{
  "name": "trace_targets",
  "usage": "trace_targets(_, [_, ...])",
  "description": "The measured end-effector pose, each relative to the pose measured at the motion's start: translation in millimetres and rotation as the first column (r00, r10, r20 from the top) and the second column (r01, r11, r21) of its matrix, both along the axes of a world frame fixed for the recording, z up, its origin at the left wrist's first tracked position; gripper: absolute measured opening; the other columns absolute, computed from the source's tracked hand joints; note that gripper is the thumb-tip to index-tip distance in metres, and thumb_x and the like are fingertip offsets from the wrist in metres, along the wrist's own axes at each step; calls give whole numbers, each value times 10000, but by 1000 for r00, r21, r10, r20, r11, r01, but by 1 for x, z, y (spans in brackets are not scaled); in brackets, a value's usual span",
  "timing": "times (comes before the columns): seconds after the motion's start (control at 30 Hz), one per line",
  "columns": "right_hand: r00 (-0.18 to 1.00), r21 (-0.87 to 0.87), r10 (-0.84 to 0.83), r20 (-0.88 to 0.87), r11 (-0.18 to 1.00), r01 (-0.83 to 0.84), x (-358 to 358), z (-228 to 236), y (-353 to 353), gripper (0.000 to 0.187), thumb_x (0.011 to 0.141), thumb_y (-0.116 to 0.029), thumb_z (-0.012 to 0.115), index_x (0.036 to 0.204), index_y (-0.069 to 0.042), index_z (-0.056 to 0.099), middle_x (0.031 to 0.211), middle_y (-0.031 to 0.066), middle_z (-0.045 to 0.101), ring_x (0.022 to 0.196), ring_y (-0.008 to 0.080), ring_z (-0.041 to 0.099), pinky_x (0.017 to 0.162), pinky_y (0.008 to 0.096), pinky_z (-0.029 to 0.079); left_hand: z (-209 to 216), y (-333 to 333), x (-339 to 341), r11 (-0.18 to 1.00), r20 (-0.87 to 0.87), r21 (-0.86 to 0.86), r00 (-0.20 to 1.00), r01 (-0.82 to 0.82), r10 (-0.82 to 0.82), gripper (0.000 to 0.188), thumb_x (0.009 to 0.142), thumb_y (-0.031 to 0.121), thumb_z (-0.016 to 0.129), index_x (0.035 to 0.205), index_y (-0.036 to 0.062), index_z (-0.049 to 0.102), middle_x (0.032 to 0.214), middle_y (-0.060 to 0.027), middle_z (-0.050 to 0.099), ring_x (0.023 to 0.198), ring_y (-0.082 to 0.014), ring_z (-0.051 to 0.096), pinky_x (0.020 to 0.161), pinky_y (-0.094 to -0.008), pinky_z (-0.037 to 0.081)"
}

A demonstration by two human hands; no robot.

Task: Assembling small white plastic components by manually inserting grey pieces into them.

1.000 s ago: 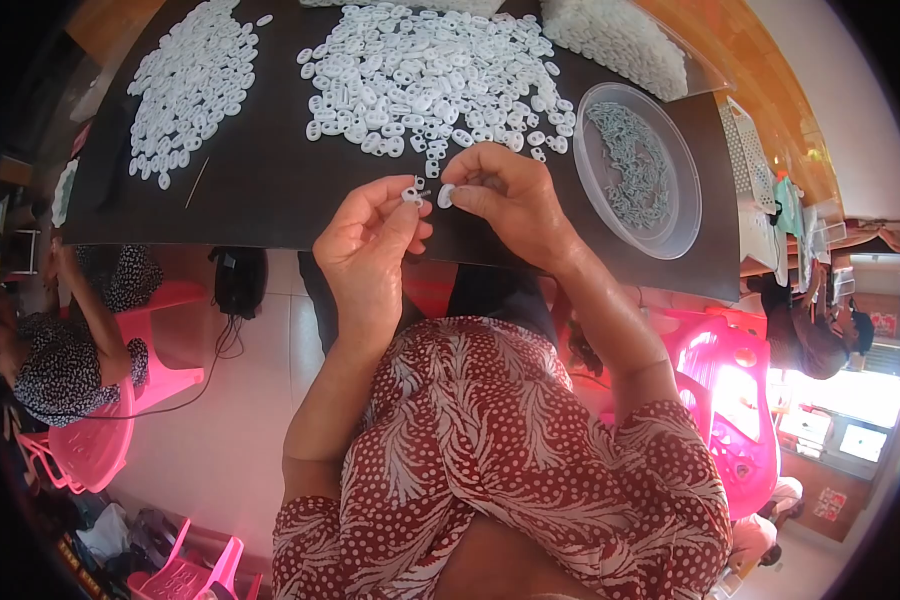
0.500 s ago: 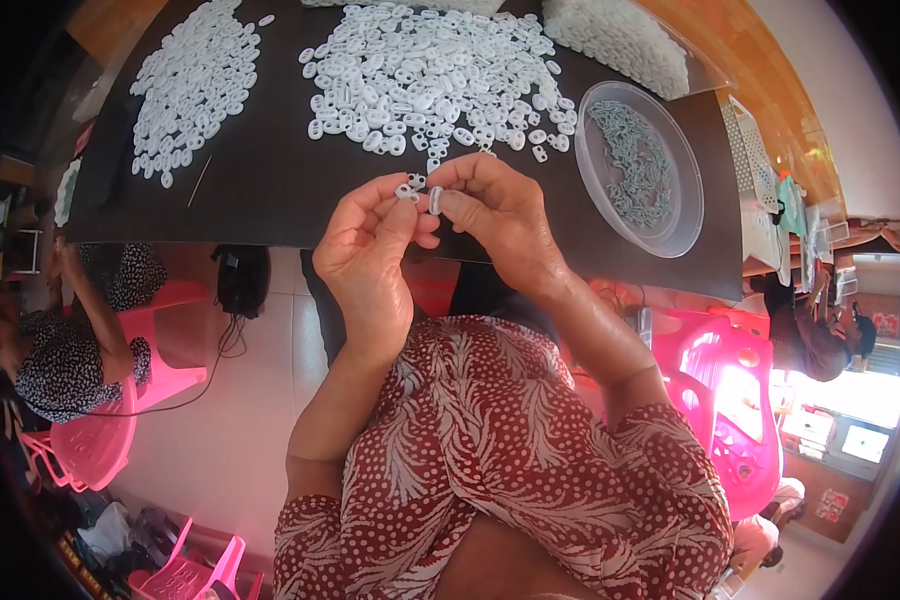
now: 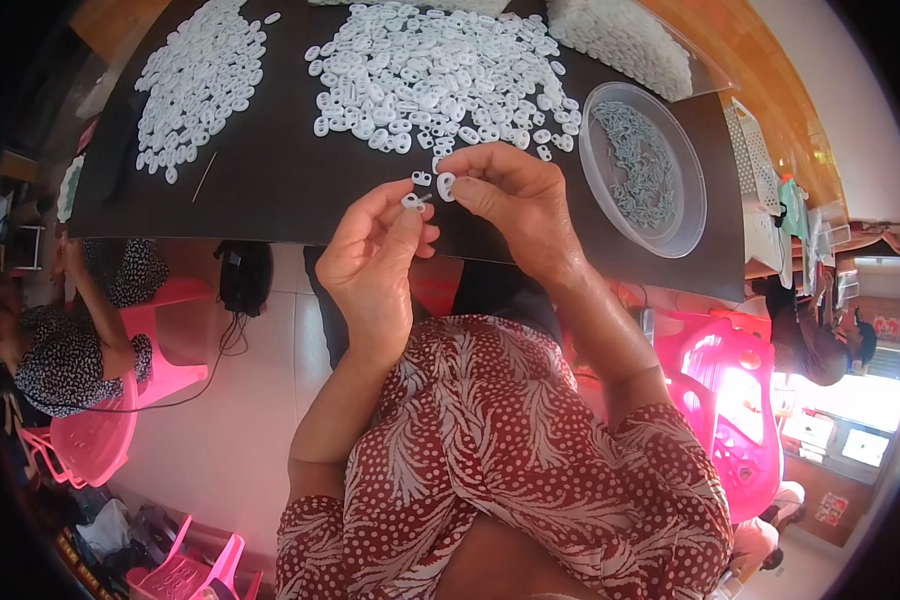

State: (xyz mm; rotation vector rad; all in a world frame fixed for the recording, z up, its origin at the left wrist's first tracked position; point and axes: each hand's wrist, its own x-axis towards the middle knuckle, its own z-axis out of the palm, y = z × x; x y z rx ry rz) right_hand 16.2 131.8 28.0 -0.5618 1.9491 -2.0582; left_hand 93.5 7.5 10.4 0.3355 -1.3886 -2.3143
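Note:
Over the table's near edge, my left hand pinches a small white two-holed plastic piece between thumb and fingertips. A thin grey pin sticks out of this piece toward the right. Just to its right, my right hand grips a white oval plastic piece by its edge, with its face turned to view. A small gap parts the two held pieces. Beyond my fingertips, a loose two-holed piece lies on the dark table. Part of each held piece is hidden by my fingers.
A wide heap of white pieces covers the far middle of the dark table; another heap is at the left. On the right stand a clear round tub of grey-green pins and a filled clear box. A thin stick lies left.
My right hand has drawn slightly right, and its oval piece has turned from edge-on to face-on. The pin in the left-hand piece now shows. My left hand has barely shifted.

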Motion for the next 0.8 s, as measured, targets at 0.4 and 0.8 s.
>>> trace_targets(0.4, [999, 40, 28, -46, 999, -26, 0, -6, -3, 141, 835, 10, 597, 960, 21, 662, 836, 25, 653, 799, 68, 573, 730, 225, 471, -6, 1, 2, 1000, 25, -8, 1000, -9, 9, 223, 865, -26, 591, 1086, -27, 610, 874, -60, 635, 700, -78, 590, 600, -186, 459])
trace_targets(0.8, [997, 88, 28, -74, 996, -21, 3, -4, -7, 129, 839, 14, 593, 950, 15, 658, 839, 39, 643, 790, 84, 587, 723, 233, 480, -10, 2, 3, 995, 78, -96, 996, -40, 47, 211, 845, -62, 581, 1044, -16, 634, 876, -38, 616, 704, -66, 584, 615, -184, 473])
